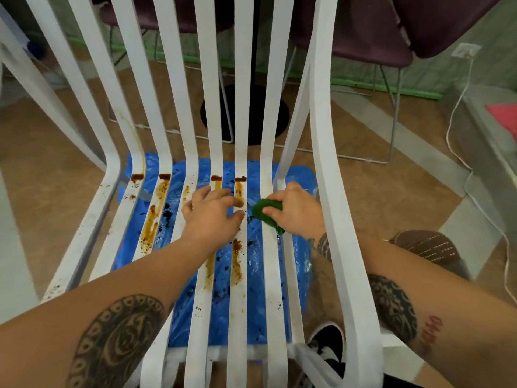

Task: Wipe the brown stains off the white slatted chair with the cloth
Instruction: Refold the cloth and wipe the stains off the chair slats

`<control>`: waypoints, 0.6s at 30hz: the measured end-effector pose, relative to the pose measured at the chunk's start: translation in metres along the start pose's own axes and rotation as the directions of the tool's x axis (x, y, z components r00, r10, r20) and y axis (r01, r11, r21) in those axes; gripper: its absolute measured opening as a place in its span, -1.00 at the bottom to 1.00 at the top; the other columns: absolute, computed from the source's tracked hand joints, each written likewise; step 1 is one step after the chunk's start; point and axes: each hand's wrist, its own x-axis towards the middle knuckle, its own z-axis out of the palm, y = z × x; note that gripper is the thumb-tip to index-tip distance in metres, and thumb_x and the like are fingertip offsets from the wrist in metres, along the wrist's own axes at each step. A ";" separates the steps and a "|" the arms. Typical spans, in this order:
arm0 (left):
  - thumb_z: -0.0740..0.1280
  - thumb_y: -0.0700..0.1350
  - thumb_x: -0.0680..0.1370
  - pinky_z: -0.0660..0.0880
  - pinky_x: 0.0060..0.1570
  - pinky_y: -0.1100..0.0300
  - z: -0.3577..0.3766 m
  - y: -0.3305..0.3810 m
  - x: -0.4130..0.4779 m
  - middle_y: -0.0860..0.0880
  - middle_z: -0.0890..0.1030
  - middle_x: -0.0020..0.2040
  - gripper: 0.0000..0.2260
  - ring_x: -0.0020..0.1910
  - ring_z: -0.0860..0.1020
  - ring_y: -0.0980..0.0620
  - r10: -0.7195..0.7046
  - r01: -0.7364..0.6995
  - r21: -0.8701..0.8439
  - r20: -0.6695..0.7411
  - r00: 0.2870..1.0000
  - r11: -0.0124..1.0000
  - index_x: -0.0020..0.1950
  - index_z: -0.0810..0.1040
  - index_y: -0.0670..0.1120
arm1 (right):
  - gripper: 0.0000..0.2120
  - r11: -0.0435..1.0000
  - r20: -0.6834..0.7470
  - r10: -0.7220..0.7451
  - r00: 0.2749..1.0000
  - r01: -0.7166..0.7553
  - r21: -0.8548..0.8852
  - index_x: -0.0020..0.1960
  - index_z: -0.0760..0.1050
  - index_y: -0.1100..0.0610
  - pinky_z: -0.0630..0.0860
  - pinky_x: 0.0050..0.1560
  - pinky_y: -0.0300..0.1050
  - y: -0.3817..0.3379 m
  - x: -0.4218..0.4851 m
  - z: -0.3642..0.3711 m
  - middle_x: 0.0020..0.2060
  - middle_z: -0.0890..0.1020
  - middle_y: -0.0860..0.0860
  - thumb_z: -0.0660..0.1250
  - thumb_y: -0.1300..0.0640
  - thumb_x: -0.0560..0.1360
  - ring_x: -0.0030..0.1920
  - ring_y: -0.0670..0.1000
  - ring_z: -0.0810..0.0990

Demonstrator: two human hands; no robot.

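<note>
Right hand (296,211) grips a crumpled green cloth (264,215), pressed on a seat slat of the white slatted plastic chair (330,191).
Head view: left hand (211,217) rests with fingers spread over the middle slats, holding nothing, among streaky brown stains (237,259). The cloth lies just right of them, near the right side rail. Gaps between the slats show a blue plastic sheet (254,309) below.

Cloth (264,217) half inside right hand (297,210)
</note>
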 end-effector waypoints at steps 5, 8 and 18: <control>0.28 0.19 0.61 0.07 0.38 -0.12 0.000 0.013 -0.023 0.21 0.42 0.46 -0.76 0.51 0.12 -0.02 0.024 -0.029 0.042 0.111 0.994 0.999 0.24 0.60 0.22 | -0.64 0.998 0.094 -0.066 0.993 0.064 0.022 0.31 0.59 -0.14 0.35 -0.02 -0.23 0.001 -0.055 0.010 -0.04 0.39 -0.03 0.34 -0.18 0.55 -0.04 -0.04 0.48; 0.27 0.19 0.61 0.17 0.28 -0.07 0.000 0.022 -0.050 0.21 0.49 0.38 -0.75 0.44 0.20 -0.02 0.058 -0.068 0.086 0.115 0.992 0.994 0.24 0.60 0.20 | -0.66 0.996 0.140 -0.071 0.988 0.062 0.065 0.29 0.58 -0.19 0.38 -0.02 -0.21 0.001 -0.089 0.012 -0.08 0.42 -0.05 0.35 -0.19 0.54 -0.08 -0.06 0.48; 0.27 0.03 0.65 0.50 0.26 -0.08 -0.025 0.011 -0.105 -0.01 0.59 0.30 -0.74 0.35 0.42 -0.22 -0.085 0.112 -0.156 0.169 0.982 0.981 0.28 0.63 0.06 | -0.81 0.960 0.221 0.106 0.969 -0.158 0.232 0.05 0.70 0.04 0.62 0.02 -0.10 0.036 -0.175 -0.036 -0.10 0.71 -0.05 0.43 -0.04 0.54 -0.07 -0.09 0.69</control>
